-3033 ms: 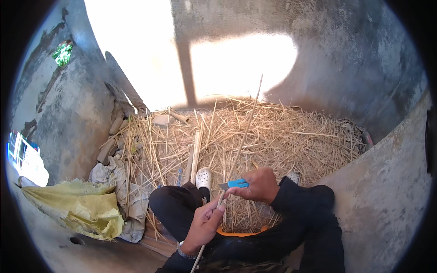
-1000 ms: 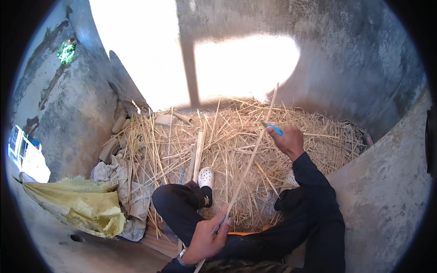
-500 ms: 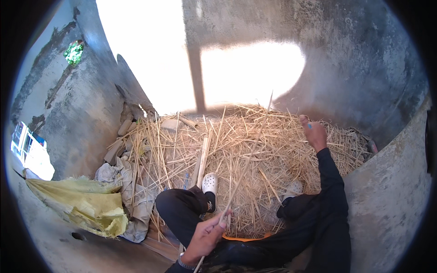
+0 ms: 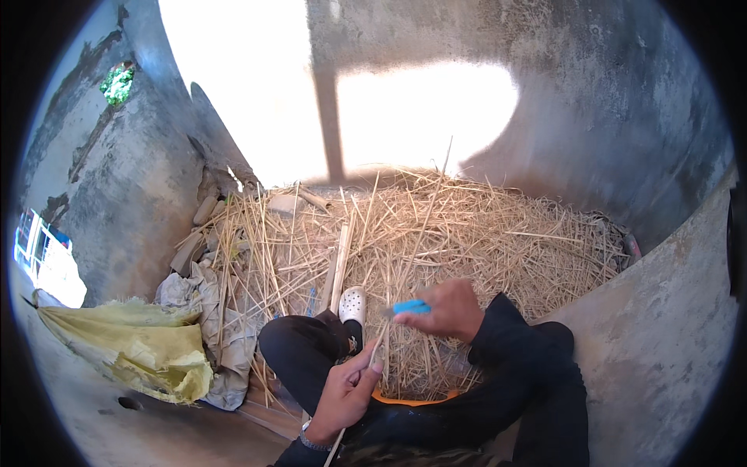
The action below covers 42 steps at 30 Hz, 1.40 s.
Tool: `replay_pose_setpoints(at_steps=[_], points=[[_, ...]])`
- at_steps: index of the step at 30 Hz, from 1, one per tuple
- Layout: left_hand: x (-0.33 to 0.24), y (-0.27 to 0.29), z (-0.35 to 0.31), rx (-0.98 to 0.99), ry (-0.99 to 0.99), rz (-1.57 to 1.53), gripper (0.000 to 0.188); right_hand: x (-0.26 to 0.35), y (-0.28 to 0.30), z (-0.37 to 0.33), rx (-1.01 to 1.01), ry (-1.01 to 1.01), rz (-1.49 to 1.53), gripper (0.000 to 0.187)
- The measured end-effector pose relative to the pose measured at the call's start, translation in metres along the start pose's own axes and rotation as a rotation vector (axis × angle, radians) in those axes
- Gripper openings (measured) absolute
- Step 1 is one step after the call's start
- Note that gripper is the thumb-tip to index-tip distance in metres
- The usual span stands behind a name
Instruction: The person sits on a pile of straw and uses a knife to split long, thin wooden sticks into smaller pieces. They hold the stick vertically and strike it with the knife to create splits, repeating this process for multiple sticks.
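Note:
My left hand [image 4: 346,395] is closed round a long, thin pale stick [image 4: 334,449], perhaps cane or a bamboo strip. The stick slants up and away from my lap. Just ahead of that grip, my right hand [image 4: 453,310] is wrapped round the blue handle of a small knife [image 4: 412,307]. Its short blade points left toward the stick; whether the two touch I cannot tell. Loose straw-coloured strips and shavings [image 4: 467,226] lie thickly on the floor beyond both hands.
My bent legs frame the work, with a white clog [image 4: 352,303] on my left foot. Flat wooden slats [image 4: 340,268] lie ahead of it. A torn yellow sack [image 4: 132,342] and crumpled pale cloth [image 4: 226,381] lie at left. Concrete walls [image 4: 591,93] stand close around.
My right hand has swung from far out on the right in toward the stick, and the knife now shows plainly. The left hand keeps its hold, shifted slightly.

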<state>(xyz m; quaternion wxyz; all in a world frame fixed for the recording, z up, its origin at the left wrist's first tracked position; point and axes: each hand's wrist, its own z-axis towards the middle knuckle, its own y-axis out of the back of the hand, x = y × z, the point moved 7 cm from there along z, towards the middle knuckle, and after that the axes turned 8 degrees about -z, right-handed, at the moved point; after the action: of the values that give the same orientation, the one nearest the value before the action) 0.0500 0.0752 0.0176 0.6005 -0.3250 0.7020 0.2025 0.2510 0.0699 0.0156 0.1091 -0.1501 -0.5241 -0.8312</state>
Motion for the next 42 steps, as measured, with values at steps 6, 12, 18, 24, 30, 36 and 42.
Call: replay_pose_setpoints(at_steps=[6,12,18,24,30,36,42], points=[[-0.011,-0.001,-0.003,-0.006,-0.048,0.095,0.042,-0.031,-0.008,0.011,-0.018,-0.137,0.0,0.066],[0.004,0.001,-0.007,0.013,-0.042,0.139,0.043,-0.022,0.001,0.006,-0.066,-0.06,-0.127,0.07],[0.004,0.001,-0.011,-0.005,-0.068,0.195,0.043,-0.037,-0.005,0.011,-0.048,-0.084,-0.089,0.071],[0.006,0.003,-0.014,0.01,-0.105,0.237,0.042,-0.068,0.0,0.012,-0.028,-0.251,-0.161,0.072],[0.008,0.005,-0.013,0.0,-0.167,0.328,0.042,-0.033,-0.001,0.003,-0.034,-0.078,-0.168,0.074],[0.014,-0.001,-0.024,0.047,-0.165,0.289,0.041,-0.109,0.013,0.011,-0.04,-0.32,-0.164,0.074],[0.011,0.003,-0.033,0.037,-0.154,0.35,0.042,-0.101,0.006,0.012,-0.026,-0.334,-0.102,0.076]])
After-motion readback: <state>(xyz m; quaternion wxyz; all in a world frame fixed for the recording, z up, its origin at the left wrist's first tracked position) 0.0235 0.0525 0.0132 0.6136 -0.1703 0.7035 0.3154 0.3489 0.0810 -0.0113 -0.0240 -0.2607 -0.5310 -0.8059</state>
